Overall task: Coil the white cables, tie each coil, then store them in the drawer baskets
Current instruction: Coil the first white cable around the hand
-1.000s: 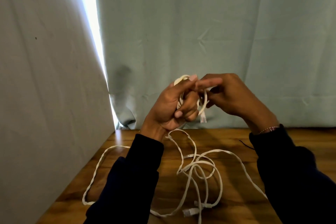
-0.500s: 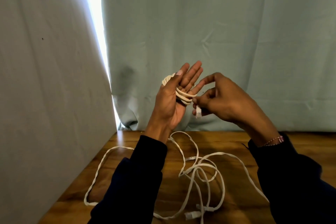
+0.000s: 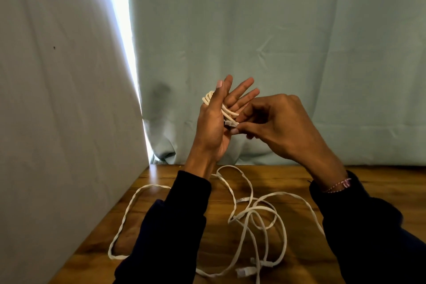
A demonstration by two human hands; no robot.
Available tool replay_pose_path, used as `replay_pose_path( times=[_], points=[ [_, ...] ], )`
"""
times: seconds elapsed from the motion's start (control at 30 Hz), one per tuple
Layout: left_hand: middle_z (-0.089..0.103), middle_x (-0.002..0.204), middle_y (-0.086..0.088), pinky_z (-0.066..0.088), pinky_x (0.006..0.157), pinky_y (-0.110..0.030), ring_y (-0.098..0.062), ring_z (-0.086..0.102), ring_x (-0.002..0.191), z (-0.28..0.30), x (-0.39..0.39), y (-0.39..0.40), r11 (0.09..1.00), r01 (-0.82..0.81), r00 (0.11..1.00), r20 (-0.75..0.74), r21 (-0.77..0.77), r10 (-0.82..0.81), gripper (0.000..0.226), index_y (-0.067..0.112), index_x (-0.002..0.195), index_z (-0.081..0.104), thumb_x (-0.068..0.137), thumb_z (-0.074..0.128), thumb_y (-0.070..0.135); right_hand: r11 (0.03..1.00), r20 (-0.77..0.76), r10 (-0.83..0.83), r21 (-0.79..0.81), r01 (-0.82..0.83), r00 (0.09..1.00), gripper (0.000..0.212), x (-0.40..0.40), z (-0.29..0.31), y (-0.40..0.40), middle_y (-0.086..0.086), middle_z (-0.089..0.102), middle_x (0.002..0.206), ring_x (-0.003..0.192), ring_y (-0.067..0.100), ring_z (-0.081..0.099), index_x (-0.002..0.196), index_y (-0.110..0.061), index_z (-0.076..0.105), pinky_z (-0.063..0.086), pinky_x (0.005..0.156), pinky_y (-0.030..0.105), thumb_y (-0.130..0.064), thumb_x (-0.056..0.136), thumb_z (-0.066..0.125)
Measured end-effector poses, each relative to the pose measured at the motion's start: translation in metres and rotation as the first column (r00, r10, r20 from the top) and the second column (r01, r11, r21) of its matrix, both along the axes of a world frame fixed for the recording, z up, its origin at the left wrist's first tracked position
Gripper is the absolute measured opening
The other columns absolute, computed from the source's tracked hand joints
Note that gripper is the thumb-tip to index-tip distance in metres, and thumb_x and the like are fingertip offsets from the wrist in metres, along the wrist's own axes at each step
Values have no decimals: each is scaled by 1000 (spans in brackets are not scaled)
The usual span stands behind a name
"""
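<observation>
Early days on this one, I'd say. One white cable is wound into a small coil (image 3: pixel 213 99) around the left hand (image 3: pixel 215 122), fingers straight up and spread, loops crossing the palm. The right hand (image 3: pixel 276 122), at 3 o'clock of it, pinches the plug end (image 3: pixel 231 124) in its grip. No tie on it yet. More flat, kinked white cables (image 3: pixel 251 217) lie tangled on the wooden table (image 3: pixel 295 177) at 6 o'clock. Drawer baskets aren't in view.

Two hands (image 3: pixel 214 127); one coil (image 3: pixel 208 98); loose cables (image 3: pixel 249 214), count unclear.
</observation>
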State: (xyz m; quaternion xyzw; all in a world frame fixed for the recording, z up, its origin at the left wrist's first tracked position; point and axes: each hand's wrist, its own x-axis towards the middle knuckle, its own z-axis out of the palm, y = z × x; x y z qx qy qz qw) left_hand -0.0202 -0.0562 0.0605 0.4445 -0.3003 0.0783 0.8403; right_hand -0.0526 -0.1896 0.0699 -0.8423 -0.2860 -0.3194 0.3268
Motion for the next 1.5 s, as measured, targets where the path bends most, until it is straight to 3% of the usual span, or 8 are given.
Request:
replay_pose_path(
  times=[0.13,0.23,0.43,0.6,0.77,0.93,1.1,1.5],
  points=[
    [65,130,-18,56,92,-33,-29,66,117,-2,0,0,999,39,999,-15,4,-39,69,10,152,34,101,26,56,993,122,24,114,-38,992,24,5,-3,0,-14,73,80,69,-3,64,89,-23,79,47,62,9,-42,73,79],
    [69,119,-21,57,87,-33,-30,70,108,-5,0,-1,999,-22,1000,17,33,21,81,6,145,46,89,43,65,986,163,-35,166,8,986,32,9,-9,8,-15,75,86,76,3,65,91,-28,79,55,72,30,-54,74,75],
    [63,61,-7,50,58,-25,-15,62,58,-11,5,-5,923,-360,928,153,135,339,28,0,103,72,103,53,20,900,287,-424,238,365,859,52,-2,-9,15,-12,49,70,69,15,52,88,-25,50,41,70,35,-63,68,79],
    [49,44,-3,40,45,-21,-11,46,39,-9,1,-8,985,-158,984,95,74,150,34,7,73,67,101,51,18,1000,-161,6,16,-4,987,72,-12,8,-6,-15,56,105,91,5,60,120,-28,42,54,75,21,-47,67,86],
    [31,31,6,16,38,-20,-5,31,25,-9,5,9,984,179,982,62,10,-179,44,13,59,56,101,44,22,933,-170,180,341,-113,969,82,-3,12,-15,-10,58,131,118,7,59,140,-29,43,55,96,32,-71,71,59],
    [28,32,6,26,33,-14,-11,20,25,-14,-1,1,884,437,880,123,165,-458,41,15,58,53,97,44,18,954,-210,184,274,-123,960,74,2,-2,8,4,73,82,79,13,71,89,-11,69,59,80,37,-70,90,24],
    [42,31,7,38,38,-15,-8,42,26,-18,-1,5,801,561,796,130,209,-591,32,14,58,60,90,60,22,941,94,-32,338,-2,995,69,7,-12,19,7,52,49,49,13,53,55,-9,48,36,48,16,-54,103,25],
    [51,41,-2,43,40,-19,-10,49,35,-12,3,-15,973,205,968,-171,105,-186,31,6,64,64,93,58,12,903,220,-421,191,384,880,63,36,-16,7,-6,41,44,42,9,42,51,-22,39,29,49,25,-38,108,16]
  ],
)
